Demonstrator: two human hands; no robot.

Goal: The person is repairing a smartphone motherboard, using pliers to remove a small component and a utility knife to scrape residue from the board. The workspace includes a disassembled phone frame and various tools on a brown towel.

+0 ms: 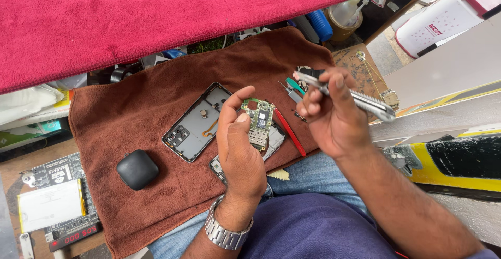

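On the brown towel [156,207] spread over the person's lap, seen from the head camera, a phone lies taken apart. The left hand [237,149] has its thumb and fingers closed on a small green circuit board [259,121], held up just above the towel with its component side facing the camera. The right hand [331,113] is wrapped shut around a slim metal utility knife [347,94], gripped like a pen, its tip pointing at the board but apart from it.

To my eye, any work on the board would go best with the board pinched by its edges, as it is now, the knife tip brought in shallow, and the wrists braced so a slip does not gouge the chips.

Counting: one circuit board, one knife, one grey phone back housing [195,123] lying inside-up on the towel, and one more phone part [271,144] half hidden under the left hand. One red-handled tool [289,131] and one green-handled tool [295,86] lie by the right hand. One black rounded case [137,169] sits near the towel's left side, and one wristwatch [224,233] is on the left wrist.
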